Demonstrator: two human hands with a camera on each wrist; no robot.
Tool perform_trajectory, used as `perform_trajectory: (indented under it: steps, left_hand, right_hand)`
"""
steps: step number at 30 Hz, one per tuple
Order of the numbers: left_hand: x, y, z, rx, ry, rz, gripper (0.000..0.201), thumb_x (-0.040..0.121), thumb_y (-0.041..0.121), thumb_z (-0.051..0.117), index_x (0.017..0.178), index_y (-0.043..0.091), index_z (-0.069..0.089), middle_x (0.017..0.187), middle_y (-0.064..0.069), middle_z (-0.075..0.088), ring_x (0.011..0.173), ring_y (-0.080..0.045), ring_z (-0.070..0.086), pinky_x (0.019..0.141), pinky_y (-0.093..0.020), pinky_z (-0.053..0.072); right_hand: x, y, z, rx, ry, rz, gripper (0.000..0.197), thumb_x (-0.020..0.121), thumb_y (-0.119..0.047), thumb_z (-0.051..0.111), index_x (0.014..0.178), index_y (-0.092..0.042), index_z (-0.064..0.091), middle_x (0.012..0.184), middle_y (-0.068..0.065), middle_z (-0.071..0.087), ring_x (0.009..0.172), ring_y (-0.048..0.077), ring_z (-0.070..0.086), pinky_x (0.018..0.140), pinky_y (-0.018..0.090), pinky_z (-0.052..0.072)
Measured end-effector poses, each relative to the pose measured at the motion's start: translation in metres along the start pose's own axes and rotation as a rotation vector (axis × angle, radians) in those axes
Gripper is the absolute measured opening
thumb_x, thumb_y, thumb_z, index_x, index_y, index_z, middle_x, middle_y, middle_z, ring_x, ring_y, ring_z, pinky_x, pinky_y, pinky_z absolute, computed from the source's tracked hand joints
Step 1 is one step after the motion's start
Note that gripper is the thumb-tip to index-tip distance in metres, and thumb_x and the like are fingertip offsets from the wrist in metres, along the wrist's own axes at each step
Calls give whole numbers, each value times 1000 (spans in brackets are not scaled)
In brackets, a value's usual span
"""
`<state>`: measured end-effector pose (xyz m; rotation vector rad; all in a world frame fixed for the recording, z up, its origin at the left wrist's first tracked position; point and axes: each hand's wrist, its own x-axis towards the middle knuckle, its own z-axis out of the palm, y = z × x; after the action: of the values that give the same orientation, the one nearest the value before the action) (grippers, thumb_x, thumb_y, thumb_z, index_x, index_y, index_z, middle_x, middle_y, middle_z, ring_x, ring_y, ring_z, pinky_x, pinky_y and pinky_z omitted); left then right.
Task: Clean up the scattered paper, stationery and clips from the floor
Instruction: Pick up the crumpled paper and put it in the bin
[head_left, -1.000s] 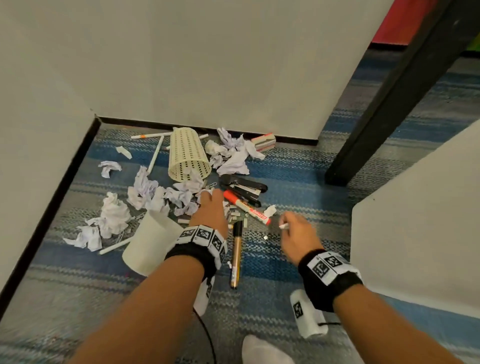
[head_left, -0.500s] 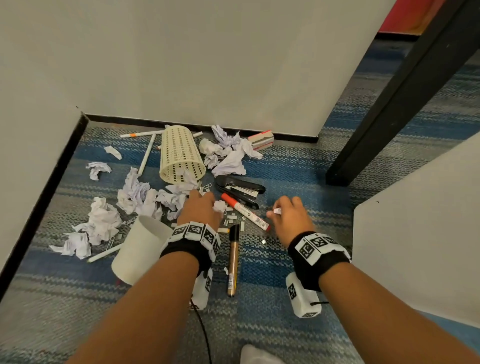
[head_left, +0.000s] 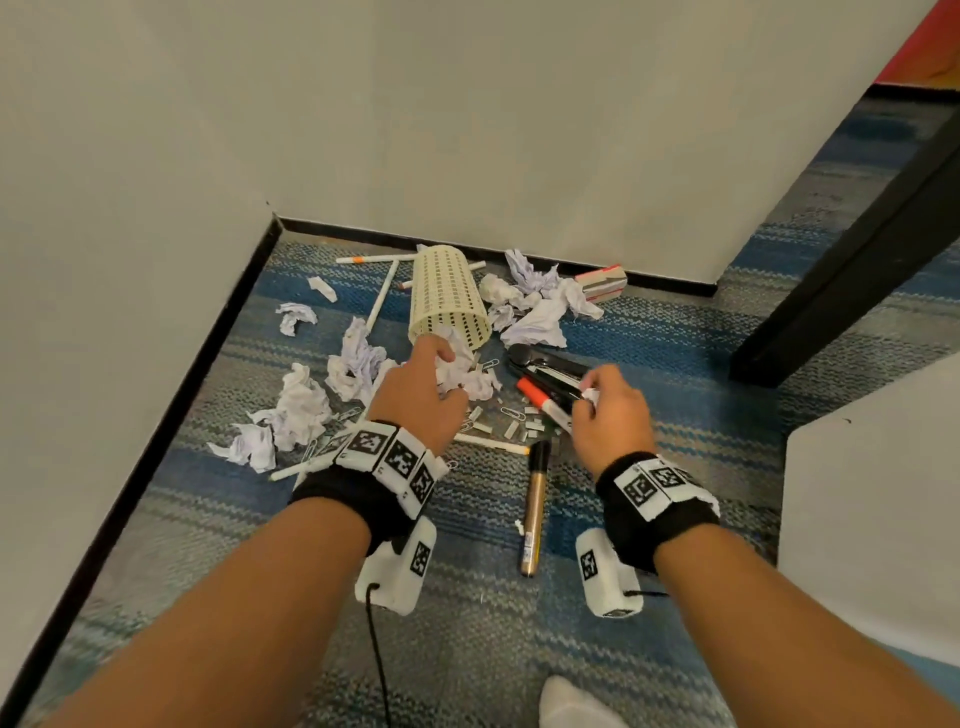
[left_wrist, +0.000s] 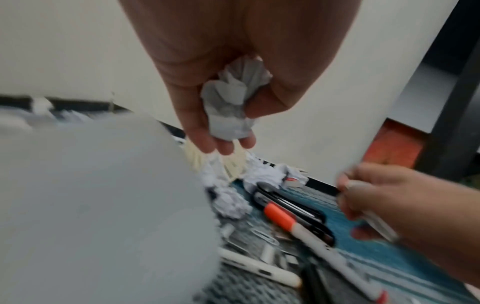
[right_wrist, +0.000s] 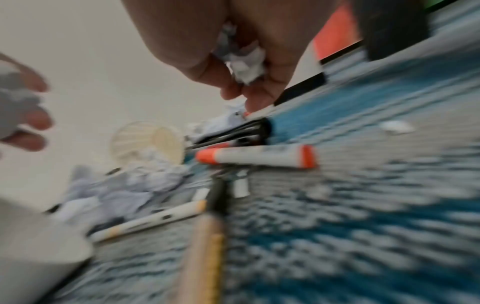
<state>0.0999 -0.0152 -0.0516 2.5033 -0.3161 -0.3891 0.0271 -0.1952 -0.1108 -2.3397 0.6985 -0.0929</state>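
My left hand (head_left: 441, 376) grips a crumpled paper ball (left_wrist: 230, 107) just in front of the mouth of a cream mesh basket (head_left: 447, 296) that lies on its side. My right hand (head_left: 589, 400) pinches a small crumpled paper scrap (right_wrist: 246, 65) above a red-capped white marker (head_left: 545, 408) and a black stapler (head_left: 553, 366). More crumpled paper (head_left: 301, 410) lies to the left and behind the basket (head_left: 535, 306). Paper clips and staple strips (head_left: 511, 423) are scattered between my hands. A bronze marker (head_left: 535, 512) and white pens (head_left: 491, 444) lie on the carpet.
The white cup (left_wrist: 98, 205) shows only in the wrist views, beside my left hand. White walls close off the left and back. A black table leg (head_left: 841, 260) and a white panel (head_left: 872, 519) stand at the right. A red and white box (head_left: 602, 283) lies by the back wall.
My left hand has moved forward to the basket's mouth and closed on a paper ball. My right hand, still holding its scrap, has shifted forward over the marker.
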Motion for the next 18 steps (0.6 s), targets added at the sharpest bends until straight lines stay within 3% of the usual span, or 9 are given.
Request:
perform_trajectory:
  steps: [3,6,10,12,18]
  left_hand:
    - [1,-14,-18,16,26,-53,27,84,11,50,109,18,40,58,-5,46,49,-24,42,48,-30,32]
    - [1,-23,-25,-25,36,-45,25,83,10,47,107,17,42,60,-2,44,50,-20,41,49,-30,29]
    - [-1,-26,-20,-82,63,-23,19,83,17,49,100,15,41,64,2,37,53,-17,37,51,-31,27]
    - [-2,-27,-18,-78,82,-18,20,82,21,50,99,15,39,67,3,36,57,-17,36,51,-31,25]
    - [-6,-24,-24,-12,162,53,26,74,32,38,94,16,41,80,-3,45,68,-24,44,59,-33,33]
  right_hand:
    - [10,-42,38,-7,-202,-197,21,89,-10,43,107,-14,52,103,15,55,93,32,54,76,35,41]
    - [27,-60,69,-167,-388,-145,32,95,-23,40,127,-21,45,121,16,45,101,35,55,82,35,45]
    - [46,-63,84,-366,-537,-102,40,95,-32,46,131,-16,40,129,19,41,110,39,54,89,40,46]
    - [47,-62,85,-351,-514,-141,41,94,-33,49,129,-14,43,128,19,42,108,38,54,88,39,45]
    - [29,-49,69,-165,-369,-155,43,84,-33,56,117,-6,46,119,15,41,107,33,48,90,37,43]
